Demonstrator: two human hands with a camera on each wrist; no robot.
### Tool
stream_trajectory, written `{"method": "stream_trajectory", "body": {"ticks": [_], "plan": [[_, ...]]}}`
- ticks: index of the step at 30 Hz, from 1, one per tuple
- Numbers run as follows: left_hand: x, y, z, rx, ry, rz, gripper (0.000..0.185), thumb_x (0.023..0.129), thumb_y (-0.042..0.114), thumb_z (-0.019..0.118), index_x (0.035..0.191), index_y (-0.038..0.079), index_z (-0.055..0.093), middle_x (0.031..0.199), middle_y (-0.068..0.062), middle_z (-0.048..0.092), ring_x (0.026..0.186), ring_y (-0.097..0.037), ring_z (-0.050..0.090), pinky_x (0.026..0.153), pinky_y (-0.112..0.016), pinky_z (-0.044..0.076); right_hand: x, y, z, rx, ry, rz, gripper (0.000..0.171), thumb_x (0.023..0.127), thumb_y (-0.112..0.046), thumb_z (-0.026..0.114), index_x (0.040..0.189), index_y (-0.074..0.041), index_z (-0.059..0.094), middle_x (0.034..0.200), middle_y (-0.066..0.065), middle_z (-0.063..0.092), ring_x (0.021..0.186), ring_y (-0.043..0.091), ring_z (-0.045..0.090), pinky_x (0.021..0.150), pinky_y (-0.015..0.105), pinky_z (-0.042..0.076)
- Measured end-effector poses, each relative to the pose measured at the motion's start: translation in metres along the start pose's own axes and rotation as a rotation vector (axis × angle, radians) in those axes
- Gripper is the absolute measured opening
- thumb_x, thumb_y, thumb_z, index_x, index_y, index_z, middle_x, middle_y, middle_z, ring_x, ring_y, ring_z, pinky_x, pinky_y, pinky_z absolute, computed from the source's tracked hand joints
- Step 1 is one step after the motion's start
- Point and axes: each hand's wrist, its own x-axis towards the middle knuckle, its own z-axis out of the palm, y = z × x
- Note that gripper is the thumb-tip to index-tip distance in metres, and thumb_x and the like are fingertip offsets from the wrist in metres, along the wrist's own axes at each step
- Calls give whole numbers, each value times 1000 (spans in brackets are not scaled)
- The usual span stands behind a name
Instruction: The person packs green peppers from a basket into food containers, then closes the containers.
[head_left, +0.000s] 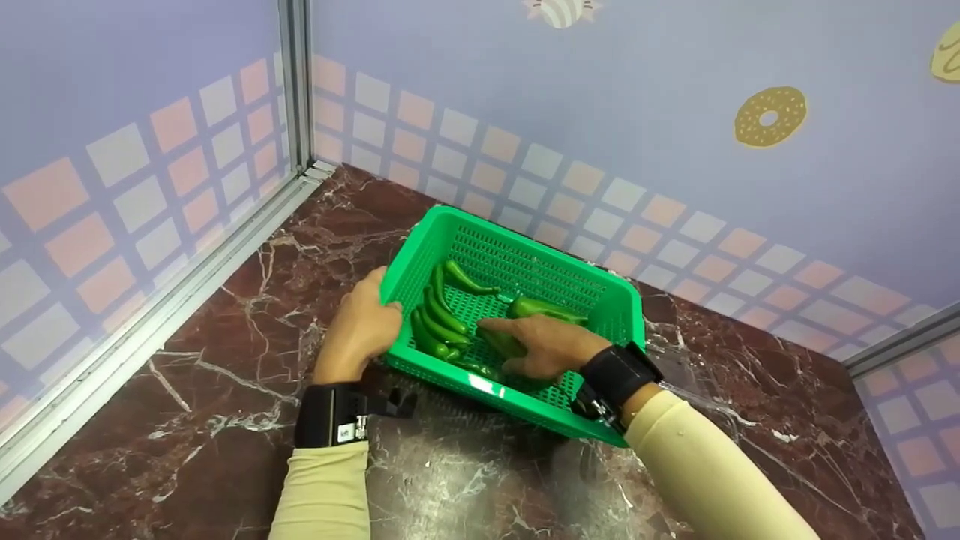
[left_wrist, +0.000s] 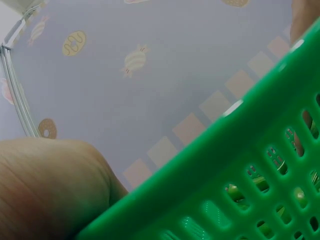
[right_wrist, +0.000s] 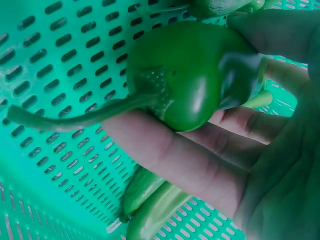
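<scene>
A green plastic basket (head_left: pixel 540 259) with slotted walls stands on the marbled surface. My left hand (head_left: pixel 360 326) grips its left end; in the left wrist view, that hand (left_wrist: pixel 50 190) is close against the rim. Inside the basket, my right hand (head_left: pixel 551 345) holds a green pepper (right_wrist: pixel 180 75) between thumb and fingers, its curved stem pointing away from the palm. Several long green peppers (head_left: pixel 442 321) lie side by side at the basket's left end. Another green pepper (head_left: pixel 544 307) lies near the far wall, just beyond the right hand.
Patterned wall panels (head_left: pixel 600 112) rise close behind the basket and at the left, meeting at a metal corner post (head_left: pixel 297 90). A pale rail (head_left: pixel 150 330) runs along the left edge of the dark marbled surface (head_left: pixel 225 420).
</scene>
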Motion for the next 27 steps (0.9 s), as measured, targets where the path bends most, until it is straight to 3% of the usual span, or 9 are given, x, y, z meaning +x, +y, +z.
{"method": "stream_trajectory", "body": {"ticks": [4, 10, 16, 27], "plan": [[0, 0, 0, 0, 2, 2, 66, 107, 11, 41, 167, 6, 17, 168, -23, 31, 156, -42, 29, 127, -60, 25, -2, -1, -2, 13, -9, 5, 76, 100, -26, 71, 165, -22, 33, 113, 14, 70, 64, 13, 60, 76, 37, 57], [1, -1, 1, 13, 2, 11, 65, 106, 10, 41, 167, 3, 17, 168, -24, 31, 156, -43, 28, 127, -59, 25, -6, -1, -7, -11, 1, -19, 74, 98, -27, 72, 164, -21, 37, 116, 11, 67, 83, 17, 61, 85, 41, 56], [2, -1, 0, 7, -4, 2, 66, 106, 10, 41, 167, 6, 18, 166, -25, 35, 154, -43, 33, 125, -59, 29, -12, -1, -13, -23, 13, -43, 72, 97, -22, 72, 162, -20, 40, 116, 13, 62, 91, 22, 58, 78, 37, 53], [1, -1, 2, -17, 2, -10, 65, 106, 11, 42, 168, 10, 20, 163, -24, 40, 150, -41, 39, 122, -58, 32, -24, -4, -21, 85, -34, 37, 72, 99, -22, 70, 163, -30, 37, 132, 20, 60, 61, 14, 64, 55, 30, 56]]}}
